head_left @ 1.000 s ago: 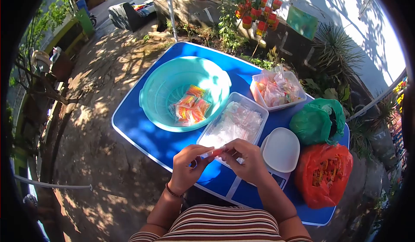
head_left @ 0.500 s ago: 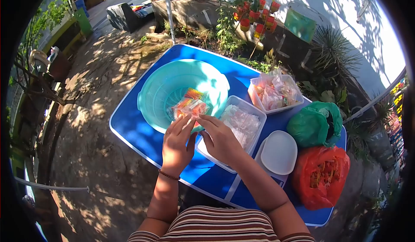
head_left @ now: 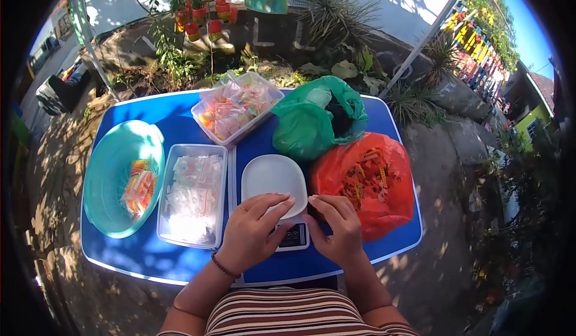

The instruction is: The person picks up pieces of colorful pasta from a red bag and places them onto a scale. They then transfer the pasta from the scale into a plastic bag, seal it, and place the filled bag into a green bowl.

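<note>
My left hand (head_left: 255, 228) is over the front left of a white scale (head_left: 273, 177), fingers bent and apart, holding nothing. On the scale's other side, my right hand (head_left: 337, 228) hovers beside the red bag (head_left: 393, 168), its fingers curved and apart with nothing in them. The scale's dark panel (head_left: 293, 237) shows between my hands. Orange and red packets (head_left: 139, 192) lie in the turquoise basket (head_left: 102, 180) at the left. Clear plastic bags (head_left: 195, 195) fill the white tray (head_left: 223, 186) between basket and scale.
Behind the scale are a bin of filled clear bags (head_left: 234, 108) and a green plastic bag (head_left: 306, 123). All stand on the blue table (head_left: 168, 270). Metal poles (head_left: 429, 33) rise behind it, near plants and a wall.
The view has turned right. My hands have moved from over the turquoise basket to the scale. The packets that were at my fingertips now lie in the basket, out of my hands.
</note>
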`<action>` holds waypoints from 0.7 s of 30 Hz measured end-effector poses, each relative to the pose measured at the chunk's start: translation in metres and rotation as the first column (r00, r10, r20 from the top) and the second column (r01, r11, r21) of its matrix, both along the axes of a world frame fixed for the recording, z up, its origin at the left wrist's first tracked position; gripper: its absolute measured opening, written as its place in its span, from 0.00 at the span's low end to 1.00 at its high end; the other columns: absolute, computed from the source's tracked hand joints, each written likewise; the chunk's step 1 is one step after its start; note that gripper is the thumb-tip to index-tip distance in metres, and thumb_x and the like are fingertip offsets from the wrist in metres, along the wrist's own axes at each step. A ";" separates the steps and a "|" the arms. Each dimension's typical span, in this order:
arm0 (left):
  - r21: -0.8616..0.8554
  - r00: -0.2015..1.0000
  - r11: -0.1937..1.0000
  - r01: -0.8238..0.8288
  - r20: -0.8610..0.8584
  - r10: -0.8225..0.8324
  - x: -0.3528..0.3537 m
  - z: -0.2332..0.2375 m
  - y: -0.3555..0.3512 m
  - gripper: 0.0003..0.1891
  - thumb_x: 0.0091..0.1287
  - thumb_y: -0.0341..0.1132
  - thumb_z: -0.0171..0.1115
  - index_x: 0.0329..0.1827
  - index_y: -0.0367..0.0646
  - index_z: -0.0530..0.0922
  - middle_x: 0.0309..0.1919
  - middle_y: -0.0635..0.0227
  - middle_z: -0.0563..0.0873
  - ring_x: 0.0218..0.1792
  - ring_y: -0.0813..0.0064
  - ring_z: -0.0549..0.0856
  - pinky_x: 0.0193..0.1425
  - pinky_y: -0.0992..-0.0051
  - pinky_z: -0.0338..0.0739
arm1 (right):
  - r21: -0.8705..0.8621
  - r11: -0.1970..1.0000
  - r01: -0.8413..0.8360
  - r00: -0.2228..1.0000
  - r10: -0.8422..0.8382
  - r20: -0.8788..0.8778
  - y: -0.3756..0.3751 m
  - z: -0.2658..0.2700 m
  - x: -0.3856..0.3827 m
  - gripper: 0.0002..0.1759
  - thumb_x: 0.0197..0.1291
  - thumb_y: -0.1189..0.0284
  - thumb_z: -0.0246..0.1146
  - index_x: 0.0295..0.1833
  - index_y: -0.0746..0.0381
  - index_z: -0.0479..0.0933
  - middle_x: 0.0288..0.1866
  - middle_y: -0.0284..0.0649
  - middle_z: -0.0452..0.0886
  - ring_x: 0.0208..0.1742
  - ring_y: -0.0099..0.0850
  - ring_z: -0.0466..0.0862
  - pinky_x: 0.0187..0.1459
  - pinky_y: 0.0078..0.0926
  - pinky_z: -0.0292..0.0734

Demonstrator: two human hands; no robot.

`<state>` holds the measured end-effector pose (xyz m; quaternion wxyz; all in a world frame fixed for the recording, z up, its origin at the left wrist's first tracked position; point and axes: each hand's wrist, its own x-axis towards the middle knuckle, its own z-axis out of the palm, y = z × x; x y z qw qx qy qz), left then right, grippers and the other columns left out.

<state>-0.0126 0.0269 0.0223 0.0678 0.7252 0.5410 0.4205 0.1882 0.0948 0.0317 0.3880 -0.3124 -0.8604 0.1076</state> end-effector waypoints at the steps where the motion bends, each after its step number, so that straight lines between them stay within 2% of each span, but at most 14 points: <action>1: 0.010 0.998 0.998 0.057 0.003 -0.057 0.015 0.001 0.012 0.25 0.60 0.34 0.77 0.63 0.46 0.84 0.59 0.63 0.87 0.60 0.58 0.86 0.64 0.61 0.81 | 0.000 0.998 0.058 0.998 -0.058 0.000 0.001 0.002 0.016 0.19 0.56 0.77 0.74 0.54 0.66 0.84 0.49 0.46 0.87 0.49 0.46 0.86 0.52 0.40 0.82; 4: 0.015 0.976 0.976 0.219 0.009 -0.219 0.057 -0.004 0.042 0.25 0.62 0.36 0.76 0.63 0.47 0.84 0.60 0.64 0.86 0.62 0.59 0.85 0.65 0.58 0.80 | -0.005 0.980 0.201 0.980 -0.201 -0.012 0.005 0.000 0.059 0.20 0.56 0.77 0.74 0.55 0.66 0.84 0.50 0.47 0.87 0.49 0.46 0.86 0.53 0.41 0.82; 7: -0.007 0.946 0.947 0.323 -0.025 -0.323 0.088 -0.011 0.058 0.26 0.63 0.37 0.75 0.65 0.47 0.82 0.62 0.63 0.85 0.63 0.58 0.85 0.67 0.57 0.79 | -0.056 0.957 0.285 0.958 -0.284 0.036 0.010 -0.006 0.090 0.17 0.60 0.77 0.70 0.55 0.66 0.84 0.50 0.48 0.87 0.52 0.46 0.87 0.55 0.41 0.82; 11: -0.077 0.933 0.943 0.324 -0.139 -0.332 0.113 -0.023 0.072 0.27 0.67 0.43 0.72 0.68 0.46 0.80 0.61 0.62 0.85 0.62 0.60 0.86 0.70 0.54 0.76 | -0.044 0.961 0.273 0.952 -0.263 0.155 0.018 -0.013 0.116 0.12 0.64 0.77 0.65 0.52 0.65 0.85 0.47 0.50 0.88 0.49 0.46 0.89 0.51 0.41 0.84; 14: -0.183 0.916 0.934 0.307 -0.208 -0.342 0.122 -0.031 0.070 0.27 0.70 0.49 0.69 0.68 0.45 0.80 0.57 0.62 0.87 0.57 0.62 0.87 0.70 0.55 0.73 | -0.391 0.848 0.357 0.925 -0.261 0.277 0.006 -0.012 0.129 0.09 0.65 0.77 0.63 0.49 0.64 0.84 0.46 0.51 0.88 0.44 0.49 0.89 0.45 0.44 0.85; 17: -0.304 0.867 0.888 0.345 -0.258 -0.426 0.121 -0.032 0.066 0.26 0.71 0.52 0.66 0.65 0.45 0.82 0.52 0.63 0.89 0.53 0.63 0.87 0.70 0.56 0.69 | -0.419 0.820 0.390 0.879 -0.196 0.435 0.012 -0.021 0.138 0.08 0.65 0.77 0.63 0.48 0.64 0.83 0.45 0.52 0.87 0.39 0.52 0.89 0.40 0.47 0.84; 20: -0.314 0.857 0.888 0.336 -0.289 -0.427 0.120 -0.030 0.066 0.24 0.72 0.53 0.66 0.61 0.45 0.85 0.50 0.64 0.89 0.51 0.63 0.87 0.70 0.57 0.67 | -0.362 0.850 0.383 0.919 -0.310 0.244 0.025 -0.017 0.123 0.10 0.62 0.79 0.66 0.49 0.65 0.85 0.41 0.50 0.87 0.43 0.48 0.88 0.48 0.42 0.84; 21: -0.306 0.867 0.898 0.315 -0.293 -0.404 0.119 -0.029 0.067 0.23 0.72 0.53 0.66 0.60 0.46 0.85 0.50 0.64 0.89 0.51 0.63 0.87 0.71 0.56 0.66 | -0.274 0.892 0.361 0.927 -0.312 0.206 0.033 -0.018 0.115 0.11 0.61 0.79 0.66 0.49 0.64 0.85 0.40 0.49 0.87 0.44 0.48 0.88 0.48 0.43 0.84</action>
